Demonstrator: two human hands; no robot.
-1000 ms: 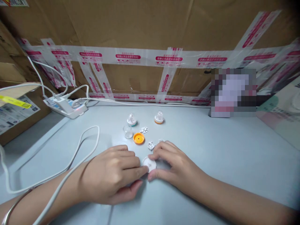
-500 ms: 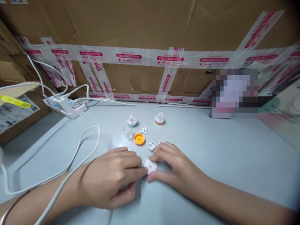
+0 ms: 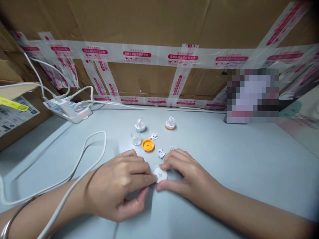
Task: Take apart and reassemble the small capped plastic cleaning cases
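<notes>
My view has dipped slightly. Over the grey table (image 3: 211, 159), my left hand (image 3: 118, 184), thumb apart from curled fingers, touches its index tip to the white disc (image 3: 160, 172); my right hand (image 3: 185, 171) pinches the disc's edge. Beyond sit an orange dish (image 3: 148, 149) and lattice piece (image 3: 160, 153).

The white disc (image 3: 160, 172) looks smooth plastic, the bangle (image 3: 6, 227) shiny metal, the carton (image 3: 149, 21) matt cardboard.

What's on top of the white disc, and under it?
On the white disc: a faint central bump; the left hand touches its left edge. The right hand holds its rim. What's underneath is covered.
</notes>
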